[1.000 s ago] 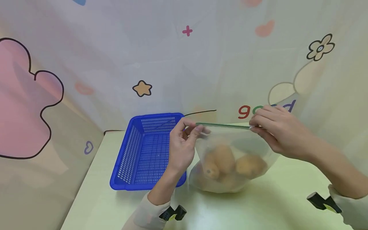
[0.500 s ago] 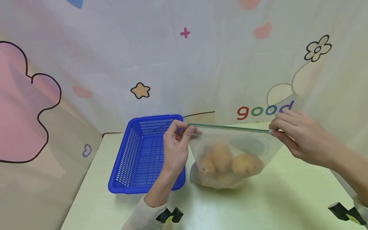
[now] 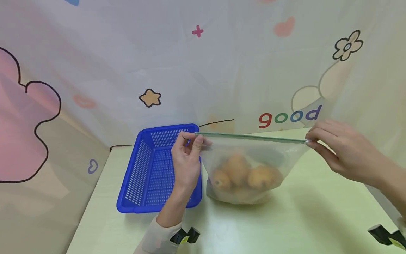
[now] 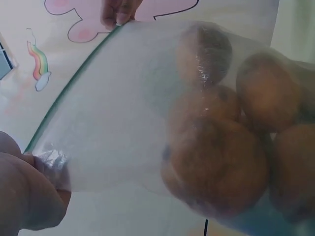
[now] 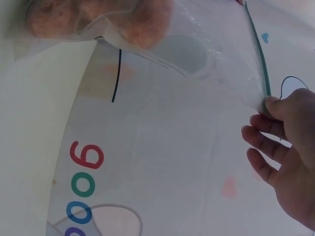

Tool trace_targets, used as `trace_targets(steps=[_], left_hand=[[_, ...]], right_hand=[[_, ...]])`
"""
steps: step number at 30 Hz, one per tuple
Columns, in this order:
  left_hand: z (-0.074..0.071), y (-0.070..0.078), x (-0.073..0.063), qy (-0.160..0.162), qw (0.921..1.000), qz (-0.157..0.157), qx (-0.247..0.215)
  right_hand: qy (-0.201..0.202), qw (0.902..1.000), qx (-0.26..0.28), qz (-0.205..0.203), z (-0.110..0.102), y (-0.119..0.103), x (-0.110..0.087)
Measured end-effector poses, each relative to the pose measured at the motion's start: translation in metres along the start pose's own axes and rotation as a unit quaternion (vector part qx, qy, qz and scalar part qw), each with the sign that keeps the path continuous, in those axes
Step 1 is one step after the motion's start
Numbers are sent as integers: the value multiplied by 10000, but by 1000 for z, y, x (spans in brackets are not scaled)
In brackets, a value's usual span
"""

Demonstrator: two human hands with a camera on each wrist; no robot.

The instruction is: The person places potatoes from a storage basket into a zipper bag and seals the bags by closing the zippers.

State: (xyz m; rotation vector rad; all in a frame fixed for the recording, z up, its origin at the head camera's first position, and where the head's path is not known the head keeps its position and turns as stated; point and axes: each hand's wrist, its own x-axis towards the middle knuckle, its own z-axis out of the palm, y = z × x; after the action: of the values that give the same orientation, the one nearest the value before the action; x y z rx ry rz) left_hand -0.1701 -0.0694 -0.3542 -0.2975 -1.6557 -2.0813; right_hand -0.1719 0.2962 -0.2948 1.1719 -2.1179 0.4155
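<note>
A frosted zip bag (image 3: 219, 155) with a green closure strip (image 3: 250, 137) stands on the table, its top held up and stretched taut. Several rounded, orange-brown pieces of produce (image 3: 238, 167) fill its lower part; the film blurs their exact kind. My left hand (image 3: 187, 164) pinches the left top corner between thumb and fingers. At the strip's far right end, my right hand (image 3: 344, 153) pinches a small whitish piece at the corner. The right wrist view shows thumb and forefinger of the right hand (image 5: 295, 152) on that corner, the other fingers spread away from the bag.
To the left of the bag stands a blue plastic basket (image 3: 127, 176), partly behind my left hand and forearm. The pale green table (image 3: 285, 225) meets a printed cloth backdrop (image 3: 177, 63) at the back and left.
My right hand has slid rightward along the green strip to its right end. The strip now shows along its full length. My left hand keeps its pinch, a little further left.
</note>
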Motion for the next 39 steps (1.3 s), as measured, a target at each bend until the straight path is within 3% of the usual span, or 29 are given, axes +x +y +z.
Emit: trace_targets(steps=[4,6,8,11,15,18,21,23,26,28,30,33,39], left_hand=[[-8,-6,1,-333,9992,-215,55],[-15,-10,1,-714,9961,-454,248],[-23,-14,-1,-1207,9883,-766,541],[-39,-20,-7,-2112,9653,-1112,1060],[-57,-24,-27,-3154,9263,-1190,1683],[-60,-23,-47,-3480,8985,-1222,2382],[-51,-25,-60,-3417,8795,-1183,3094],[-43,-31,-64,-3286,8764,-1068,3356],[-34,-40,-66,-3135,8780,-1002,3474],[-30,-44,-67,-3086,8785,-989,3510],[-28,-48,-70,-3037,8776,-968,3581],[-23,-54,-69,-2853,8831,-876,3620],[7,-62,-45,-2123,9184,-1442,3013]], right_hand=[[153,9992,130,339,5,0,-4],[207,9978,305,555,8,1,-8],[261,9957,477,755,9,3,-12],[334,9927,629,978,14,4,-16],[395,9897,710,1178,20,2,-18],[403,9849,911,1415,22,1,-19],[408,9704,1538,1815,27,3,-24],[180,9520,2252,2063,37,6,-34],[-662,9138,3162,2463,60,11,-59],[-1347,8952,3314,2657,79,10,-80],[-1717,8836,3351,2784,100,4,-97],[-1605,8717,3567,2953,124,-8,-104],[-532,8254,4301,3617,130,-3,-72]])
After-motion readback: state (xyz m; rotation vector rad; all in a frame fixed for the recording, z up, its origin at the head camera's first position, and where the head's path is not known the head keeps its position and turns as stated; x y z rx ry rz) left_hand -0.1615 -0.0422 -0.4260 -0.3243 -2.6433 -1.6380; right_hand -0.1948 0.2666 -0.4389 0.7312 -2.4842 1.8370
